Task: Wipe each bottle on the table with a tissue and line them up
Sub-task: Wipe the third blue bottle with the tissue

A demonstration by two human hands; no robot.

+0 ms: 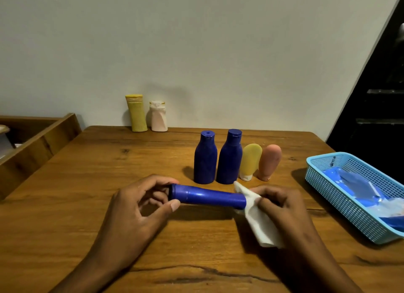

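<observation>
A dark blue bottle (209, 197) lies sideways in the air just above the wooden table (109, 183). My left hand (140, 205) pinches its cap end between thumb and fingers. My right hand (282, 207) holds a white tissue (258, 218) against the bottle's base end. Behind it, a row stands upright: two blue bottles (205, 159) (229, 158), a yellow tube (250, 161) and a peach tube (269, 161), both tubes cap down. At the table's far edge by the wall stand a yellow bottle (136, 113) and a pale pink bottle (158, 117).
A light blue plastic basket (341, 205) with blue and clear wrappers inside sits at the right edge of the table. A wooden crate-like frame (41, 137) stands beyond the left side. A dark structure rises at the far right.
</observation>
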